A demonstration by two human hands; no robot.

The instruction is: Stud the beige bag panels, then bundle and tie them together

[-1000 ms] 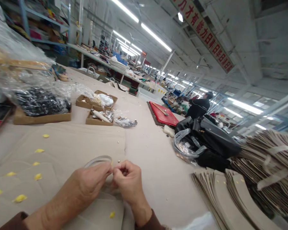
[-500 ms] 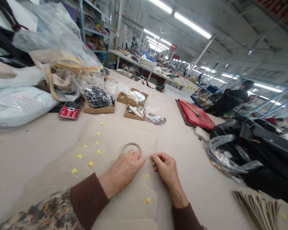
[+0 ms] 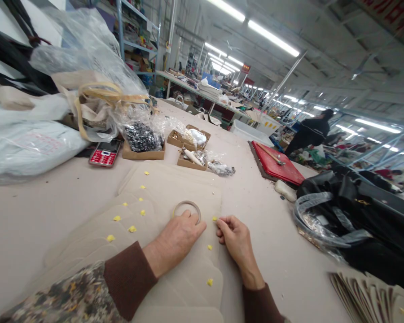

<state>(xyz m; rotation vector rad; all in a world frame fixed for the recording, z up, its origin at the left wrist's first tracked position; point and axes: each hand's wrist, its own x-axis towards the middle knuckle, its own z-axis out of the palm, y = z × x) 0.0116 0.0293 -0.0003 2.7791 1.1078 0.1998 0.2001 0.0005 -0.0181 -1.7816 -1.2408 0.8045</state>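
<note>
Your right hand is pinched, thumb and forefinger on a yellow tab at the panel stack's 3 o'clock edge. Set the tab squarely, then press it flat with a fingertip; avoid dragging it sideways, as a thin tab would probably crease. Brace the beige panel stack with your left hand so the top layer can't creep. Use the metal stud at 12 o'clock from the tab and the lower yellow tab at 6 o'clock as your line.

Pose: left hand palm down on the panels, fingers curled over the tape ring, which pokes out at 1 o'clock, tilted up. Left forearm enters from 8 o'clock, right from 5. Right knuckles sit off the panel edge, other fingers folded in. Tip contact too small to judge how hard you press.
</note>
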